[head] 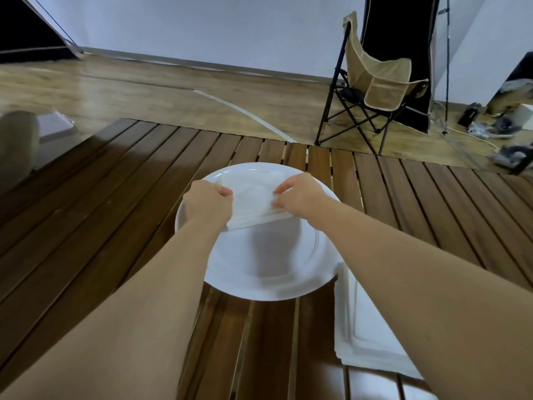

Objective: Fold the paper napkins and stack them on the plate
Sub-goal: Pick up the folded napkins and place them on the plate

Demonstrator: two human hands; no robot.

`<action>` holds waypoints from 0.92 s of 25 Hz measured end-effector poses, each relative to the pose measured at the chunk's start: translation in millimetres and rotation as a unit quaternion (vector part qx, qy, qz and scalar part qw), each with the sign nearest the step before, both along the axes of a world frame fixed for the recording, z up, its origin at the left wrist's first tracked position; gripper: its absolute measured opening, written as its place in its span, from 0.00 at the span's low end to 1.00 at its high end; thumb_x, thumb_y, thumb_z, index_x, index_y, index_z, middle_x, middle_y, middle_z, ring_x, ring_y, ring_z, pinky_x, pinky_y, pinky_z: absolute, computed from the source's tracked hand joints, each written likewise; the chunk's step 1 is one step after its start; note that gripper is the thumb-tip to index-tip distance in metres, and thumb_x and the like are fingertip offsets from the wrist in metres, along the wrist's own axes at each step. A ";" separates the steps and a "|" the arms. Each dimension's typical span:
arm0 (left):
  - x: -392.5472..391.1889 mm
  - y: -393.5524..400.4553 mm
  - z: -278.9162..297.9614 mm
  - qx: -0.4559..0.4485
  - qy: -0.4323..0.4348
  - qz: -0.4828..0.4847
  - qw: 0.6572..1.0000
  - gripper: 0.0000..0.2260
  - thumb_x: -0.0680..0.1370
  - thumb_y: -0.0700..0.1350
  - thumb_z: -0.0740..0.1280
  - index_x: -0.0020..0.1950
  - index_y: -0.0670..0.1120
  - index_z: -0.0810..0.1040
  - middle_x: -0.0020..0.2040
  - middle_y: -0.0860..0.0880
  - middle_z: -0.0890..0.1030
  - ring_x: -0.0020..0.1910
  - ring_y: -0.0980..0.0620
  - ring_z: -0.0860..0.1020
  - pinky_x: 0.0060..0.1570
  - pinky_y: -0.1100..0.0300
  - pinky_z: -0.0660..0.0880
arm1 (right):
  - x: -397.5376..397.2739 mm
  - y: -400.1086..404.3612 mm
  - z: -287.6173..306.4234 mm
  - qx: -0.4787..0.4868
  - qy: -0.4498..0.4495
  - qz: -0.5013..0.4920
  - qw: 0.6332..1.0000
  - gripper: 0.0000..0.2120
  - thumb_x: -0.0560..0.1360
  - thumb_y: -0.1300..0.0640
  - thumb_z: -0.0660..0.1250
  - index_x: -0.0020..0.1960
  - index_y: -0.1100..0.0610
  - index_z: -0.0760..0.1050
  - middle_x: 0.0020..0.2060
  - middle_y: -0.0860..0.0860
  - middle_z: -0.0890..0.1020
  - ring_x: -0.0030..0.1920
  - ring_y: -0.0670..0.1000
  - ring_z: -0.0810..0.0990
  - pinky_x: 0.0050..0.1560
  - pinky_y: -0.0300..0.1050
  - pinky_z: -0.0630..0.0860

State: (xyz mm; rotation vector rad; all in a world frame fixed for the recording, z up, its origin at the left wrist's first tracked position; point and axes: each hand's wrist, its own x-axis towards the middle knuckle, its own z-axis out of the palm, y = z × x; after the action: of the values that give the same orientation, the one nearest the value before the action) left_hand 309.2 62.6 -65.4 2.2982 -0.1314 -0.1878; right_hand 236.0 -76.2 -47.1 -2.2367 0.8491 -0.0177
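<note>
Bare slats of the surface (86, 226) are lying open from eight to eleven o'clock of the plate (259, 269), giving hands free passage there. At four o'clock a pile of unfolded napkins (357, 336) is sitting just beside the plate's rim, blocking a low approach. Toward one o'clock, off the surface, a folding chair (375, 82) is standing on the floor, well apart.

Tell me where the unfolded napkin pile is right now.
In the head view, the unfolded napkin pile lies on the slatted table at lower right, just right of the plate, partly under the right forearm.
</note>
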 end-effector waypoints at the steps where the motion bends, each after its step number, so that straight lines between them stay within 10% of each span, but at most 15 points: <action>1: -0.9 1.1 -0.6 0.021 -0.014 -0.015 1.000 0.07 0.77 0.44 0.66 0.51 0.50 0.83 0.52 0.49 0.82 0.51 0.47 0.80 0.38 0.61 0.72 | -1.7 1.0 -0.7 -0.029 -0.001 0.005 1.000 0.11 0.76 0.62 0.65 0.58 0.60 0.79 0.56 0.55 0.80 0.51 0.54 0.78 0.53 0.47 0.76; 9: -10.9 5.2 10.9 0.044 -0.118 -0.073 0.989 0.12 0.76 0.39 0.61 0.48 0.51 0.83 0.54 0.50 0.81 0.46 0.51 0.78 0.40 0.62 0.72 | -38.6 -8.9 19.6 -0.057 -0.019 -0.031 0.998 0.15 0.78 0.65 0.60 0.61 0.57 0.78 0.61 0.54 0.77 0.59 0.55 0.76 0.54 0.43 0.76; 23: -171.0 -22.1 51.0 0.013 0.002 -0.239 0.971 0.12 0.78 0.39 0.61 0.57 0.49 0.81 0.59 0.49 0.78 0.55 0.50 0.75 0.49 0.63 0.68 | -180.2 9.4 36.9 -0.132 -0.053 -0.066 0.988 0.11 0.79 0.59 0.63 0.60 0.54 0.78 0.56 0.52 0.80 0.52 0.50 0.77 0.50 0.39 0.71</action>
State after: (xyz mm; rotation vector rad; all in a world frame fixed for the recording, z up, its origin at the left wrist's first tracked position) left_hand 138.2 40.5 -14.3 2.2560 -0.6853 -0.4411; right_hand 55.8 -66.7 -10.2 -2.3930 0.9828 -0.3271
